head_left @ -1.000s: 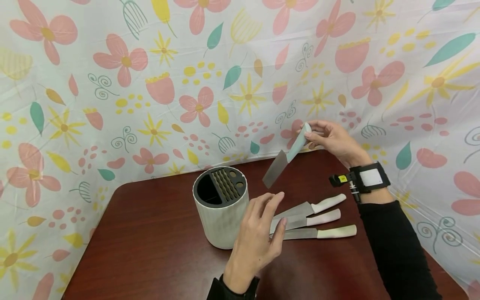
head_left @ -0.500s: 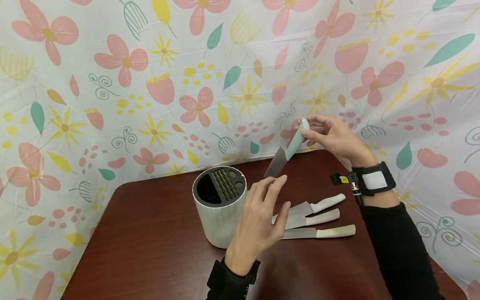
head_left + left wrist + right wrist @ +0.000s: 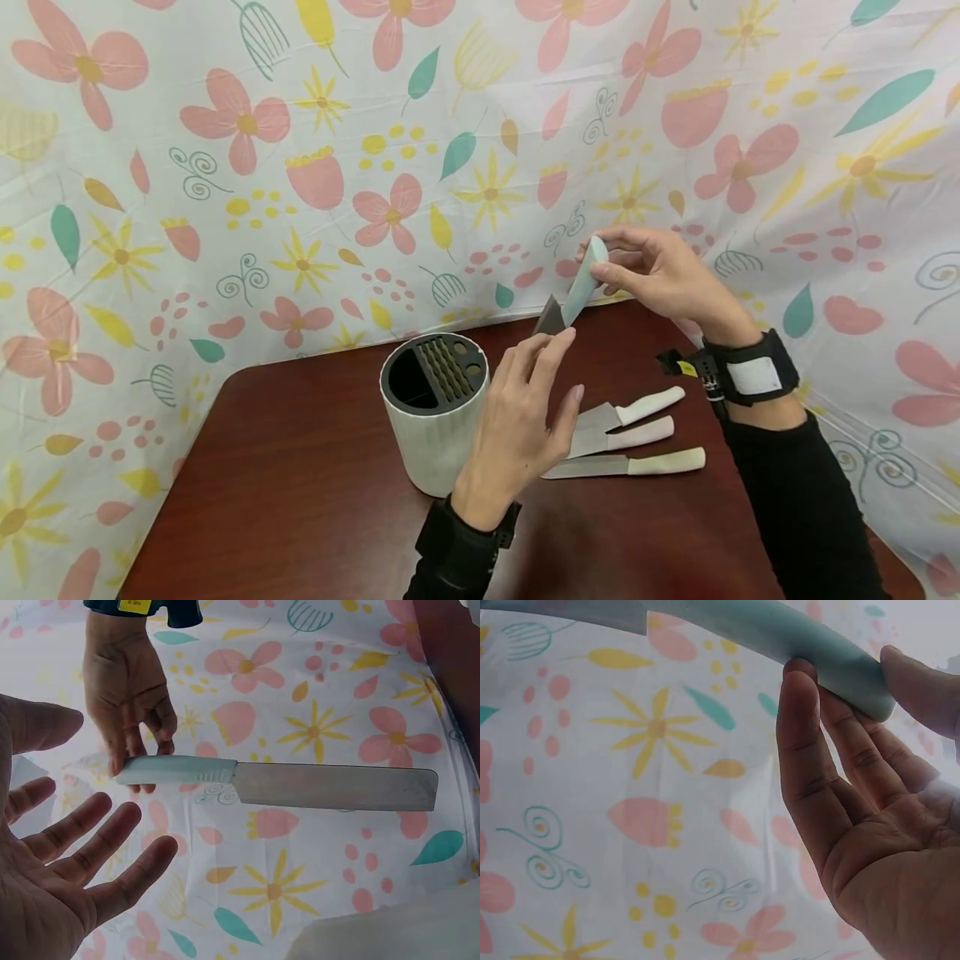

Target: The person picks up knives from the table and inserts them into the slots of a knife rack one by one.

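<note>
My right hand [image 3: 663, 275] pinches the end of a pale blue-green knife handle between thumb and fingers, holding the knife [image 3: 330, 786] up above the table with its broad blade slanting down to the left. In the right wrist view the thumb and fingertips press on the handle [image 3: 780, 634]. My left hand [image 3: 517, 417] is raised before the blade and hides its lower part in the head view. Its fingers are spread and relaxed, apart from the knife in the left wrist view. Left of that hand stands a white knife block [image 3: 435, 442] with a dark slotted top.
Three knives lie on the brown table [image 3: 300, 492] to the right: an upper white-handled knife [image 3: 648, 406], a middle pinkish-white one [image 3: 641, 433] and a lower cream-handled one [image 3: 667, 462]. Behind the table hangs a flower-print cloth [image 3: 322, 275].
My left hand has risen toward the knife and now covers more of its blade. The right hand has shifted slightly up and left with the knife. The lying knives stay put.
</note>
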Tool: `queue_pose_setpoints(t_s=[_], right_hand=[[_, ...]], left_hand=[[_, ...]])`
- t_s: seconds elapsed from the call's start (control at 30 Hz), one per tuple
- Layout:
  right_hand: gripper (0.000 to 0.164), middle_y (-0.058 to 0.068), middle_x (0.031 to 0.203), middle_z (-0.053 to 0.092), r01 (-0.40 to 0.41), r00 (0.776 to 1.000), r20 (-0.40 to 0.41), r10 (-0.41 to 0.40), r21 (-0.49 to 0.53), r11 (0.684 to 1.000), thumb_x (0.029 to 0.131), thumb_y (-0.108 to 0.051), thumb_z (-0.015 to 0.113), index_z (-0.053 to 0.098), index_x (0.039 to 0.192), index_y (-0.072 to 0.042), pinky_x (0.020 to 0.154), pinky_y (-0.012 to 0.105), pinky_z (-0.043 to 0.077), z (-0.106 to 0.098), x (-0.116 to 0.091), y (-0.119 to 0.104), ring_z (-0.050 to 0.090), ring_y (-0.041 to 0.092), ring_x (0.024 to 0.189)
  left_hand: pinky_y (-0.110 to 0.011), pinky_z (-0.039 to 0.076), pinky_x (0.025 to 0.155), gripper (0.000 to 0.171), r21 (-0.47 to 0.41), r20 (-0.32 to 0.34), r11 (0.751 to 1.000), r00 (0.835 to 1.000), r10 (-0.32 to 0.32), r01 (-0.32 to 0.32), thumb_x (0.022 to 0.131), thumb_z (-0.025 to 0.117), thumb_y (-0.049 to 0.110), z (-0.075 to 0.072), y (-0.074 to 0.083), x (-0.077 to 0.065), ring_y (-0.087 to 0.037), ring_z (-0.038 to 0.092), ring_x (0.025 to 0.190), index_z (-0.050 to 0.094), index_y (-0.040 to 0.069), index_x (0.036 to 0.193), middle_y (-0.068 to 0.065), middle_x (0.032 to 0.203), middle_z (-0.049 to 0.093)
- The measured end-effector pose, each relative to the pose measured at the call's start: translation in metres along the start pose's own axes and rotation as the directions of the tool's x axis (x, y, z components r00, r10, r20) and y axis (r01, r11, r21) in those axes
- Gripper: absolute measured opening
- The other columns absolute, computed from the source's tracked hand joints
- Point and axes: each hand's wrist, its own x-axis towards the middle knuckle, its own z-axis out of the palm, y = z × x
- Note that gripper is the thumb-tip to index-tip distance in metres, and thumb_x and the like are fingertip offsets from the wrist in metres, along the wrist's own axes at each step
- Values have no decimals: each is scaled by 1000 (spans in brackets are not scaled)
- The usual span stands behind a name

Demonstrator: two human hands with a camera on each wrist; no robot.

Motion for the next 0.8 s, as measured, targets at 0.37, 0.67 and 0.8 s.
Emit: queue_pose_setpoints(t_s=[0.37,0.67,0.8], right_hand=[[28,-9,105,73,298,955,18,-297,-46,954,95,-2,68,68,121,-12,66,24,57,13,-8,-31,71,10,74],[37,-5,96,72,416,909,41,-414,-42,909,89,5,72,67,122,-11,59,20,53,25,-21,-52,71,8,73],[40,-4,93,74,445,895,40,-443,-65,893,86,7,74,68,123,-8,54,18,49,28,-26,-59,70,4,71]], left_hand=[[-32,53,89,68,-37,-14,999,1000,-23,23,96,68,22,0,2,10,-22,59,114,36,13,155,-12,135,54],[-32,53,92,74,-74,-65,997,998,-23,18,93,71,21,-2,2,14,-22,56,119,32,10,155,-15,137,51],[-33,53,95,75,-97,-77,995,997,-28,20,93,72,21,-4,3,16,-23,56,123,31,9,155,-16,139,49]])
